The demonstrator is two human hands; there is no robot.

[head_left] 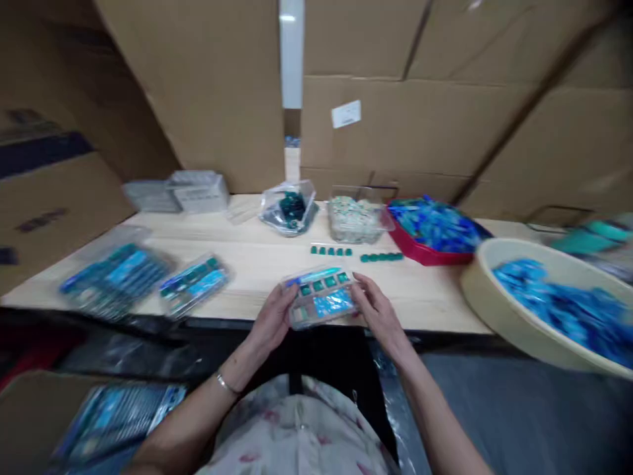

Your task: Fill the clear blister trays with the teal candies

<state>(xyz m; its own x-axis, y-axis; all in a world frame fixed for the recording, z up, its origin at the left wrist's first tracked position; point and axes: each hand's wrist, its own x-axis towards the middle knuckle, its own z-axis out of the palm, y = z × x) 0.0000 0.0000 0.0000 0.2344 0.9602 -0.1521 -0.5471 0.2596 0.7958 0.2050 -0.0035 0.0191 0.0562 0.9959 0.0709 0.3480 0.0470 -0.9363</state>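
Observation:
Between my two hands is a clear plastic case (302,315) with compartments, tilted up at the table's front edge. Inside it show a row of green square pieces, a shiny light-blue packet and a dark-blue strip. My left hand (273,315) grips its left end, thumb on top. My right hand (376,310) is closed on its right end. Just behind the case, a short row of green squares (331,251) and a second green row (382,257) lie on the wooden table (257,264). To the left rests a similar filled case (194,285).
Farther left is a stack of filled cases (116,277). At the back stand white boxes (198,191), a bag of dark-green pieces (291,208) and a clear tub (356,221). On the right are a red tray (420,254) and a cream basin (475,284) of blue packets. Cardboard (395,132) walls the back.

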